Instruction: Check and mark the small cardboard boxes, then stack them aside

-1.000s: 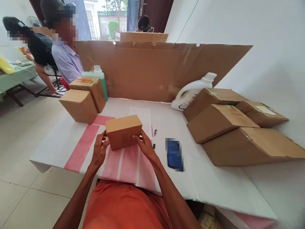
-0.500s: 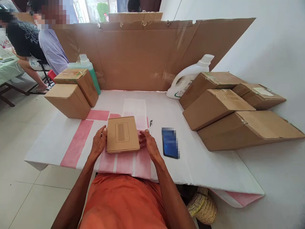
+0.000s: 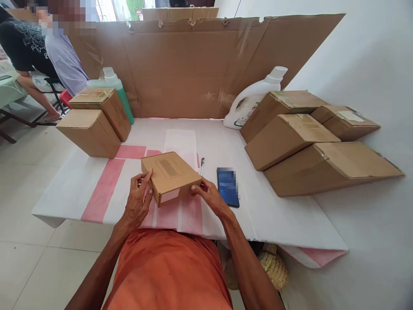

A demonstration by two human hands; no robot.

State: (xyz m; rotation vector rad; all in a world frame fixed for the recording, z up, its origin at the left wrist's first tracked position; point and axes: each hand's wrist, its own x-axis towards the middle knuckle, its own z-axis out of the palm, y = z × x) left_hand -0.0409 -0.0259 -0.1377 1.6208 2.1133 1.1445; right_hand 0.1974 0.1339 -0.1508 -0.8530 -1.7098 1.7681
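- Two people sit at about ten o'clock in the head view, beyond the table's far left corner; one wears a pale shirt, the other a dark top.
- At ten o'clock on the table, two stacked cardboard boxes stand with a green bottle just behind them.
- The left hand sits at about seven o'clock from the small box, fingers curled partway and thumb raised, gripping the box's near-left corner.
- The small box, brown cardboard with a printed patch on top, lies in the middle of the table over the pink stripes, turned askew so one corner points toward the person; both hands hold it.
- The right hand is at four o'clock from the box, fingers bent, their tips pressed to the box's right end.
- A pen lies just beside the box at two o'clock.
- A phone lies flat, touching or almost touching the right hand's far side.
- At one o'clock a white jug leans against a pile of larger boxes.
- A cardboard screen stands along the twelve o'clock edge.
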